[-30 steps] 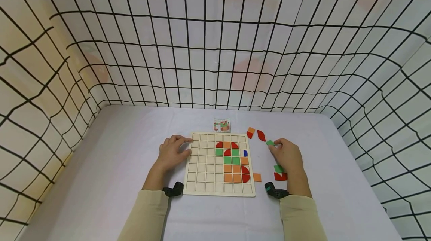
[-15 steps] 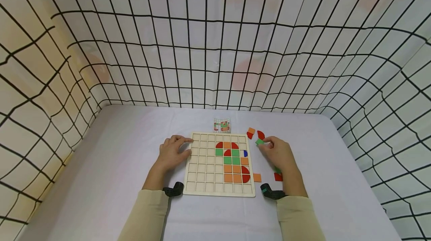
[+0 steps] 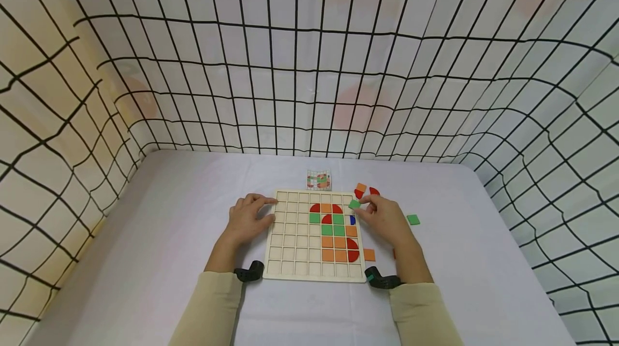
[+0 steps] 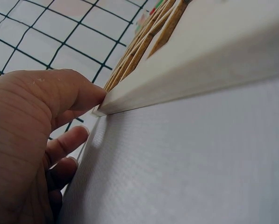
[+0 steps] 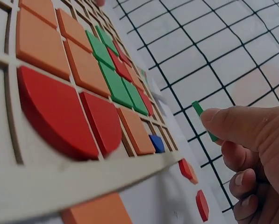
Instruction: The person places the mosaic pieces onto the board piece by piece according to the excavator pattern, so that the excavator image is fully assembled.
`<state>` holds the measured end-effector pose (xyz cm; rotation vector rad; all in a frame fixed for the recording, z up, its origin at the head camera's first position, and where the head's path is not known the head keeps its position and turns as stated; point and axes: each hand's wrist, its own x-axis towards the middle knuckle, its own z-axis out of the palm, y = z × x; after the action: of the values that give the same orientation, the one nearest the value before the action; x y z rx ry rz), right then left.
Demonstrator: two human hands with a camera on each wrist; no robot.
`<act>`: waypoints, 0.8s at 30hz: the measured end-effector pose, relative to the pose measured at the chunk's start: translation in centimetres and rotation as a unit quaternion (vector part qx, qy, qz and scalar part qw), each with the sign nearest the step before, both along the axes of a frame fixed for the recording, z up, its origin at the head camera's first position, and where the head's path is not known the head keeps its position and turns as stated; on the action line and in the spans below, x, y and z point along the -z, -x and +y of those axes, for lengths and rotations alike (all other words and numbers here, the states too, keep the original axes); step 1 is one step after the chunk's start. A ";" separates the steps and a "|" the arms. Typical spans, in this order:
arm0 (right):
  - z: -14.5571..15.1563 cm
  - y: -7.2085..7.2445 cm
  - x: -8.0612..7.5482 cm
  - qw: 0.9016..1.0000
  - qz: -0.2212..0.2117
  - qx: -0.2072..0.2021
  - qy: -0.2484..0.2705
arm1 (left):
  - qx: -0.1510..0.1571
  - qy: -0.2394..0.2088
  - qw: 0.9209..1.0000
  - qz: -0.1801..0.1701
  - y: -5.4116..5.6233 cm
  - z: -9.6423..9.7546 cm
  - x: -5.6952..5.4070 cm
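Note:
A wooden grid board (image 3: 295,254) lies on the table with orange, green and red tiles and a blue piece (image 3: 352,220) in its right-hand cells. My right hand (image 3: 385,221) pinches a green square tile (image 3: 354,204) between thumb and finger, above the board's far right corner. In the right wrist view this tile (image 5: 208,122) is held on edge, apart from the board. My left hand (image 3: 246,221) rests at the board's left edge, thumb and forefinger touching it. The left wrist view has the thumb (image 4: 85,91) against the board's side; the other fingers are bent loosely.
Behind the board lies a small pattern card (image 3: 318,180). Loose around the right side are an orange tile (image 3: 361,187), red pieces (image 3: 374,191), a green tile (image 3: 413,220) and another orange tile (image 3: 369,255). A black wire grid (image 3: 309,66) surrounds the table.
My right hand has carried the green tile leftward from the table to the board's far right corner. This uncovers another green tile at the right. The left hand has stayed put.

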<state>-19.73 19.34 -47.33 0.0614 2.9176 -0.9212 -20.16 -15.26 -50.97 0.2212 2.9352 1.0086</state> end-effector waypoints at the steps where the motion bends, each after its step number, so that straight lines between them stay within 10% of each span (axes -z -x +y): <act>1: -0.3 0.0 -0.1 1.000 0.000 -0.004 0.000 | 0.000 0.000 1.000 0.000 0.0 0.0 0.0; 24: -4.6 -1.2 0.0 0.988 0.007 -0.149 0.034 | 0.003 -0.004 1.000 0.004 0.0 0.0 0.0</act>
<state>-18.56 14.77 -47.32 -0.3747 2.7965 -0.9695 -20.16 -15.29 -50.98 0.2359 2.9359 1.0216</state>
